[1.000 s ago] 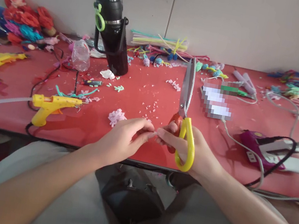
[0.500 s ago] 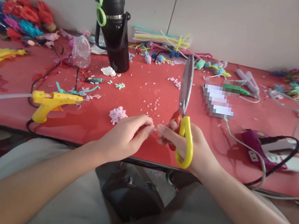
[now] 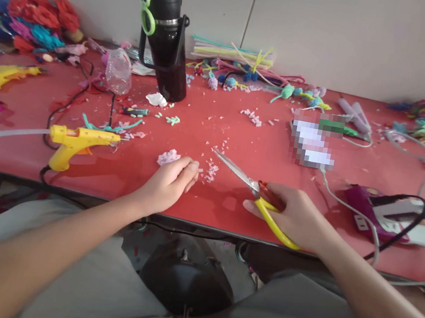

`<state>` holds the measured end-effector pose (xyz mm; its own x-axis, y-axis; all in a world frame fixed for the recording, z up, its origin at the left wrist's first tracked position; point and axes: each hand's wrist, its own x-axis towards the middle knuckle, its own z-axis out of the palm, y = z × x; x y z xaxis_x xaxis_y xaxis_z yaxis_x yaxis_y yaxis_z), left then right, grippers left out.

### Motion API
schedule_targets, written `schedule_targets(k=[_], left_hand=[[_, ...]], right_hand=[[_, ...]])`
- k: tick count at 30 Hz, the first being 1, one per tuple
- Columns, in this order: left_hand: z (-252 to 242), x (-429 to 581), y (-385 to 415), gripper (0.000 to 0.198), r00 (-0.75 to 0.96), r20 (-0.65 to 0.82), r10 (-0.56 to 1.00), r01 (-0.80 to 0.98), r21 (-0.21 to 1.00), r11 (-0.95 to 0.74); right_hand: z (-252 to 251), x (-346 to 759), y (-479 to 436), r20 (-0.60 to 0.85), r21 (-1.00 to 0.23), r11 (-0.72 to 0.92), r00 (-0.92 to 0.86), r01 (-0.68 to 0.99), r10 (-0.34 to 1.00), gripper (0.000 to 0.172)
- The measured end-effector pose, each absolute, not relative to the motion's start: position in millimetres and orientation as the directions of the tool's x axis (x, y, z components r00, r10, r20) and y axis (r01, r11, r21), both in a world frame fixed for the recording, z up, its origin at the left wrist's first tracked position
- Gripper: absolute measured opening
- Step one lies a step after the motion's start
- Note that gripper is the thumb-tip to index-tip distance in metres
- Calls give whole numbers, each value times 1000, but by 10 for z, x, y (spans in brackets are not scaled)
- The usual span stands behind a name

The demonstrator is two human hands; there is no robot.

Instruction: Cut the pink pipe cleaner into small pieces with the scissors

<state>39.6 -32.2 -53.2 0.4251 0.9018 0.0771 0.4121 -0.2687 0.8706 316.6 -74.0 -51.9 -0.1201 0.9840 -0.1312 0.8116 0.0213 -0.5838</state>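
**Both hands low at the near table edge**

Your right hand point(image 3: 297, 218) is clamped on the scissors point(image 3: 242, 175), closed around their yellow and orange handles. The blades are together and point left, low over the red table point(image 3: 210, 126). Your left hand point(image 3: 166, 186) rests on the table with its fingertips point(image 3: 191, 167) drawn together; whether they pinch anything cannot be told. A small pink cluster point(image 3: 167, 157) lies just beside them. A yellow glue gun point(image 3: 76, 139) lies well to the left.

Right hand point(image 3: 300, 218) is tipping the scissors point(image 3: 256, 189) from blades-up to flat over the table point(image 3: 242, 131), tips now pointing left. Left hand point(image 3: 169, 181) is separating from it, closing beside the pink flower piece point(image 3: 167, 156).
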Motion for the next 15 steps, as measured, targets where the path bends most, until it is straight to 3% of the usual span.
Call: schedule_targets(k=[15], left_hand=[[-520,418,-318,41,402,123,907,425,853,-304]], right_hand=[[-492,3050,-768,-115,-394,66,-120,917,986,60]])
